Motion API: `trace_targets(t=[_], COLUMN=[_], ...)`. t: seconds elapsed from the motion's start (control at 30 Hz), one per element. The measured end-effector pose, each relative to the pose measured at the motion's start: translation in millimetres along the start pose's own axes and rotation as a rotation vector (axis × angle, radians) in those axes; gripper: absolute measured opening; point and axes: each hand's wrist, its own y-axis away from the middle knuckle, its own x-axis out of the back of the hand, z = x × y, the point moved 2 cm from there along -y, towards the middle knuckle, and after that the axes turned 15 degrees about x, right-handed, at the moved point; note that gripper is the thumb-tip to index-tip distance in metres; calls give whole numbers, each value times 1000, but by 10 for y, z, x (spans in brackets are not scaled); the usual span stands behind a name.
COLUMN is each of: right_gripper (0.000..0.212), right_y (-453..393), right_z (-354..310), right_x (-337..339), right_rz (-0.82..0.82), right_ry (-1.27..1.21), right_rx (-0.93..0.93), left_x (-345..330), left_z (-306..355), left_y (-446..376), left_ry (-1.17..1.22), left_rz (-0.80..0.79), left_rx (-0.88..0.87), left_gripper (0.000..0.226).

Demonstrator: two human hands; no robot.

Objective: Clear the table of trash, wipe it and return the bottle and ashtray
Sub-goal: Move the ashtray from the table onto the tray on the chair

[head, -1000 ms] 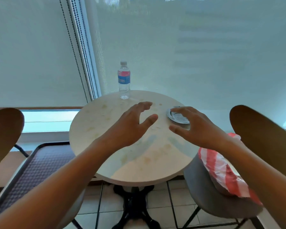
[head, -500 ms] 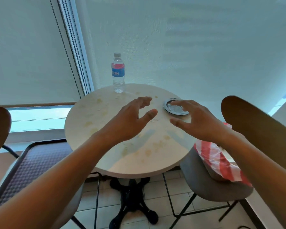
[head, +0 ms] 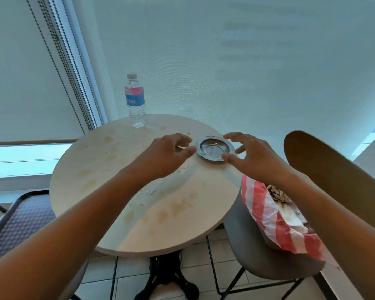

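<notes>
Both hands have closed in on the ashtray since the earlier frames, where they hovered nearer the middle of the tabletop.

At far left a dark textured tray [head: 20, 221] rests on a chair seat. On the round, cream-coloured, stained table [head: 108, 213], the clear plastic water bottle with a red and blue label [head: 135, 100] stands upright at the far edge, well apart from both hands. The left hand [head: 162, 154] hovers with fingers loosely curled and grasps nothing, its thumb tip just beside the left rim of the shallow round silver metal ashtray [head: 214, 149]. That ashtray sits near the right edge of the table. The right hand [head: 253, 156] spreads around its right side, thumb at the near rim and fingers beyond the far rim; it holds nothing yet, and whether any finger touches the metal cannot be told.

Being thin metal, the ashtray is probably light, stiff and slippery; pinching opposite sides of its flat rim looks safest. A red-and-white striped plastic bag [head: 273, 217] holding crumpled trash lies on the grey chair [head: 258, 256] at right.
</notes>
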Motion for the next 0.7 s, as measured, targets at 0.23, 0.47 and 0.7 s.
trace_targets(t=[0.23,0.47,0.7], right_gripper=[35,40,35], right_y=[-159,-251,-279], right_z=[471,758,835], right_x=[-72,-202,-255], right_rz=[25,4,86], right_ry=[-158,-258,-450], right_rx=[-187,-279,-357], left_x=[-192,-338,-391], left_z=[9,37,-23], left_y=[-440,-659,-774], left_ry=[21,78,132], left_rz=[-26,-90,-130], left_rx=[131,187,270], left_gripper=[35,32,23])
